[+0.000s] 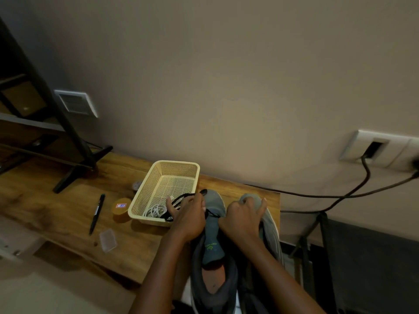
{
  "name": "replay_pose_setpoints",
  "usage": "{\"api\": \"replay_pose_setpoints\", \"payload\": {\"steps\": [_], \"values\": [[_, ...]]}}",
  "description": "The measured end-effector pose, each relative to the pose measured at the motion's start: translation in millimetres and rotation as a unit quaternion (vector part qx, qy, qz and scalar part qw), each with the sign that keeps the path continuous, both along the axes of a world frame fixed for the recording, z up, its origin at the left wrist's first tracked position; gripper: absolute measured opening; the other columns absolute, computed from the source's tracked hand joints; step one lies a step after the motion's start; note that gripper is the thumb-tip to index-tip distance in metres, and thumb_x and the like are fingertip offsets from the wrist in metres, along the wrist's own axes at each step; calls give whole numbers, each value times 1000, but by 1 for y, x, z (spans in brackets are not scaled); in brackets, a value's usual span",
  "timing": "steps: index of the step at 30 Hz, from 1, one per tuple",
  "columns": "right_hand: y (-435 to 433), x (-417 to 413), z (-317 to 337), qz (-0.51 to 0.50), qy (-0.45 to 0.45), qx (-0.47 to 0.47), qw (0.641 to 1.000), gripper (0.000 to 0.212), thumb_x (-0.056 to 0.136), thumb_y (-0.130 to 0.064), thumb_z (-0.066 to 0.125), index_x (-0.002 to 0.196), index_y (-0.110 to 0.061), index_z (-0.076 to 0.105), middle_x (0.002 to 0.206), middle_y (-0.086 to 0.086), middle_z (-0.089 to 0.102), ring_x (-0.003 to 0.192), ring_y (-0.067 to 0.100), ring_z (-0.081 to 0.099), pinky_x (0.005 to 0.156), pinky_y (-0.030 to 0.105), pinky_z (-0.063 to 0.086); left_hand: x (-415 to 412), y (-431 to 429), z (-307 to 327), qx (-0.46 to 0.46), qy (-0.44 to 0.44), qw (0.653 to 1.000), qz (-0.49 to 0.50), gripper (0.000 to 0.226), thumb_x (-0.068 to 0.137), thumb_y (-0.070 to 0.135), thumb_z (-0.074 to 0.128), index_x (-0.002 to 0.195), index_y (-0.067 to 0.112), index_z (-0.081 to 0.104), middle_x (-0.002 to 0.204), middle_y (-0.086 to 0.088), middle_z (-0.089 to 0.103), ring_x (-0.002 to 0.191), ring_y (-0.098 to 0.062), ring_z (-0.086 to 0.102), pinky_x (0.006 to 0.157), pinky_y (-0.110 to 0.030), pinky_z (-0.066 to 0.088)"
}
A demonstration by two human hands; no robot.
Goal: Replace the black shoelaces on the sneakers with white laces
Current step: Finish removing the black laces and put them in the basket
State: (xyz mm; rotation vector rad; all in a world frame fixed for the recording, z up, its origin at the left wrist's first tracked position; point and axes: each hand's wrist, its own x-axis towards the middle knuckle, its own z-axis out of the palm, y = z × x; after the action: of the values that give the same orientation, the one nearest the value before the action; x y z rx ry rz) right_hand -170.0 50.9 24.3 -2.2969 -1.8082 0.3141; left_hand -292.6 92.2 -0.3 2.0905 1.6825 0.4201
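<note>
While left hand (188, 217) pinches black lace (181, 198) above basket (145, 196), right hand (243, 217) grips sneaker (271, 225)

Looks forward and down from head height, wide-angle and rolled to one side, close over the left hand (188, 219) and right hand (243, 219) low in the middle of the frame. Takes in the wooden desk (56, 200) stretching away left of the left hand, the plain wall (226, 87) filling everything beyond both hands, and a wall socket (362, 143) far right of the right hand. Serves as the sole view.
</note>
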Motion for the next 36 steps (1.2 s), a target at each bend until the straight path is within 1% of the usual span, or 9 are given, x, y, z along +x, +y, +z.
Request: {"api": "replay_pose_setpoints", "payload": {"steps": [6, 10, 14, 23, 26, 28, 31, 34, 36], "values": [[2, 0, -4, 17, -46, -16, 999, 18, 88, -25, 45, 74, -15, 46, 88, 1, 57, 126, 28, 35, 108, 61, -11, -27, 3, 21, 53, -106, 991, 69, 18, 98, 10, 34, 89, 25, 39, 84, 12, 61, 94, -8, 49, 106, -41, 10], [11, 1, -4, 41, -84, -26, 995, 19, 90, -30, 46, 95, -16, 57, 107, 2, 60, 124, 28, 37, 108, 63, -7, -29, 2, 27, 117, -187, 963, 153, 10, 92, 20, 57, 84, 25, 54, 90, 6, 53, 91, -14, 45, 82, -34, 36], [24, -6, -17, 127, -85, 17, 988, 37, 94, -22, 42, 131, -23, 45, 130, 4, 48, 123, 28, 37, 110, 59, 5, -24, 2, 32, 125, -286, 922, 229, 6, 94, 17, 54, 88, 16, 54, 74, 3, 57, 70, -19, 54, 52, -24, 34], [35, -7, -13, 194, -80, 22, 977, 19, 89, -24, 50, 102, -15, 60, 117, 5, 50, 109, 27, 42, 89, 38, 31, -16, 4, 62, 189, -370, 903, 112, 10, 97, 24, 49, 90, 32, 48, 93, 11, 61, 92, -4, 58, 85, -40, 50], [35, -6, -5, 192, 2, 13, 981, 6, 80, -21, 56, 77, -24, 52, 98, 1, 57, 100, 25, 52, 85, 37, 31, -6, 0, 81, 176, -414, 893, 17, 16, 95, 17, 53, 88, 31, 51, 98, 10, 63, 102, -4, 58, 89, -29, 47], [36, -5, -2, 178, 95, -7, 979, 17, 75, -16, 58, 68, -25, 46, 85, -3, 58, 94, 24, 57, 84, 35, 35, 3, -4, 94, 139, -472, 870, -27, 13, 94, 10, 53, 89, 22, 52, 102, 5, 68, 106, -6, 60, 89, -22, 45], [36, 1, 10, 173, 179, -44, 968, 17, 74, -17, 65, 83, -25, 53, 80, -7, 55, 96, 26, 59, 93, 43, 41, 11, -12, 110, 87, -550, 828, -68, 9, 95, 7, 50, 91, 15, 48, 99, 6, 73, 102, -3, 63, 90, -17, 42], [34, 15, 28, 186, 153, -109, 965, 19, 77, -21, 68, 95, -23, 60, 85, -4, 55, 90, 21, 56, 95, 45, 40, 12, -14, 115, 30, -617, 783, -76, 3, 94, 15, 49, 93, 17, 46, 107, 1, 72, 109, -12, 63, 100, -29, 44], [33, 28, 38, 170, 128, -127, 969, 24, 76, -23, 72, 98, -20, 64, 91, -1, 62, 87, 16, 59, 92, 40, 45, 16, -12, 113, 14, -631, 772, -68, 4, 93, 15, 50, 92, 18, 48, 108, -3, 71, 103, -9, 65, 93, -23, 48]]}}
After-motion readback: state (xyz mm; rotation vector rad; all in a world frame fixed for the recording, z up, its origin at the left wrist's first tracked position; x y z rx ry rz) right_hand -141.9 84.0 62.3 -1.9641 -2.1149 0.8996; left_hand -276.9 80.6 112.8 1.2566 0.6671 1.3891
